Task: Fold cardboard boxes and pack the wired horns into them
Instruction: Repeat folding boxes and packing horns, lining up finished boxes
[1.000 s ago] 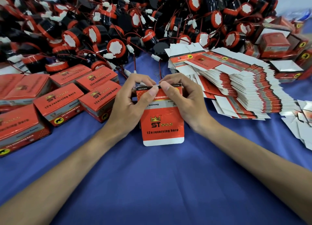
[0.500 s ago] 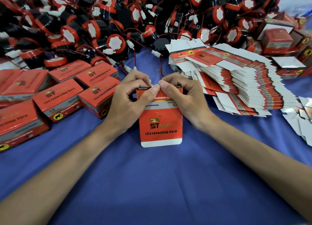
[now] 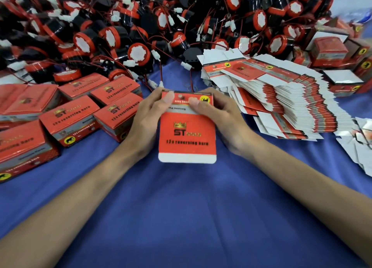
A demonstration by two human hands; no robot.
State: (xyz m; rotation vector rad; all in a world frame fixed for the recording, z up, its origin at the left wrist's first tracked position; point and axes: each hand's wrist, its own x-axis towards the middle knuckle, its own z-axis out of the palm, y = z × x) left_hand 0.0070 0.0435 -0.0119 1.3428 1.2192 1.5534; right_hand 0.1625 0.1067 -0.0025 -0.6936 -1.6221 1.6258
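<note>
Nearest: blue cloth-covered table, both forearms laid across it. Just beyond, at centre, small red-and-white printed cardboard box, gripped between left hand and right hand. Fingers curled round its far side, thumbs pressed flat on the upper front panel, slightly apart. White-edged flap lying open toward the camera.

Probably mid-fold, working the far end of the box closed. That end hidden behind the fingers, so no telling whether a horn already inside. Next, most likely: an even push from both thumbs to seat that end. Then either a horn dropped in with its wire kept clear of the flaps, or the near flap tucked shut.

Left of the hands, cluster of closed red cardboard boxes. To the right, fanned stack of flat red-and-white box blanks. Farthest back, big heap of round black-and-red wired horns with white plugs.

Against half a second ago: thumbs no longer tip to tip on the top edge — slid down and parted. Top panel with its yellow emblem now turned into view, box in much the same spot.
</note>
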